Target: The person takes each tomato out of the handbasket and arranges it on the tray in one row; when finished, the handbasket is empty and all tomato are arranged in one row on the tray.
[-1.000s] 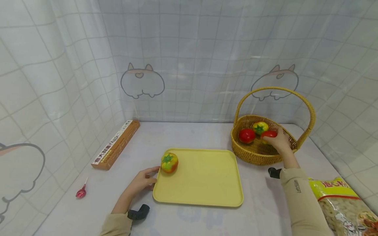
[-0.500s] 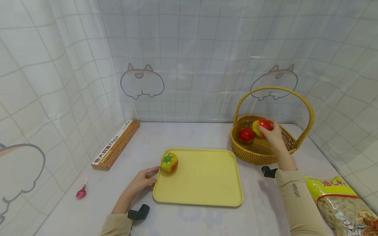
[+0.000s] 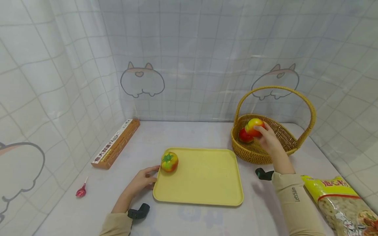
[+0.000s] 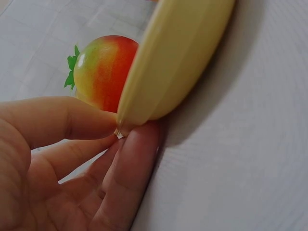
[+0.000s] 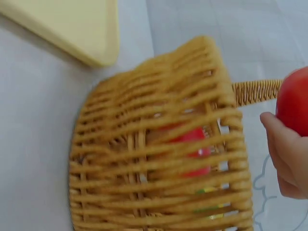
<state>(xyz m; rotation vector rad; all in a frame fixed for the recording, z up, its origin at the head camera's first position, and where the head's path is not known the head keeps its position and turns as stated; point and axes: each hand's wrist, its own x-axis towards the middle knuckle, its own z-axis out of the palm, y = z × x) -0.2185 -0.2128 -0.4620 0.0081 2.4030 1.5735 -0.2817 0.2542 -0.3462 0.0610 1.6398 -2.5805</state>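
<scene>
My right hand (image 3: 268,139) grips a yellow-and-red toy tomato (image 3: 255,127), held up at the opening of the wicker basket (image 3: 255,157). In the right wrist view the tomato's red side (image 5: 294,103) shows at the right edge, with fingertips against it. A red fruit (image 3: 245,135) lies in the basket, partly covered by the held tomato. On the left, my left hand (image 3: 141,181) pinches the left rim of the yellow tray (image 3: 203,177) between thumb and fingers. Another yellow-and-red toy tomato (image 3: 169,162) with green leaves sits in the tray's back left corner.
The basket's tall handle (image 3: 276,87) arches above the right hand. A pasta box (image 3: 116,144) lies at the back left, and a lollipop (image 3: 81,190) nearer the front. At front right lies a bag of macaroni (image 3: 342,203). Tile-patterned curtains enclose the back and sides.
My right hand has risen from inside the basket and moved left, bringing the tomato with it and turning its yellow side into sight. The left hand and tray have stayed put.
</scene>
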